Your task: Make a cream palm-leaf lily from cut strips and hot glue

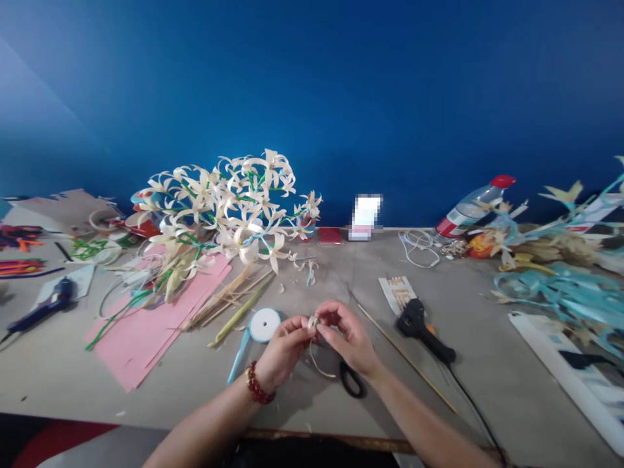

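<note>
Over the front middle of the table, my left hand (281,351) and my right hand (350,338) meet, fingertips pinched together. Between them is a small cream strip (312,322), like a piece of dried husk, gripped from both sides. A thin pale tail (320,370) hangs below the fingers in a curve. Left of my left hand lies a roll of light blue ribbon (264,325) with its loose end trailing forward. A black loop (351,381), like a scissors handle, shows beneath my right wrist. The fingers partly cover the strip, so its exact shape is unclear.
Cream artificial flowers (244,201) rise at the back left beside pink paper (131,351). A black glue gun (422,328) with a cord and a thin stick (409,356) lie right. A blue glue gun (49,302) rests far left; a bottle (468,208) leans behind.
</note>
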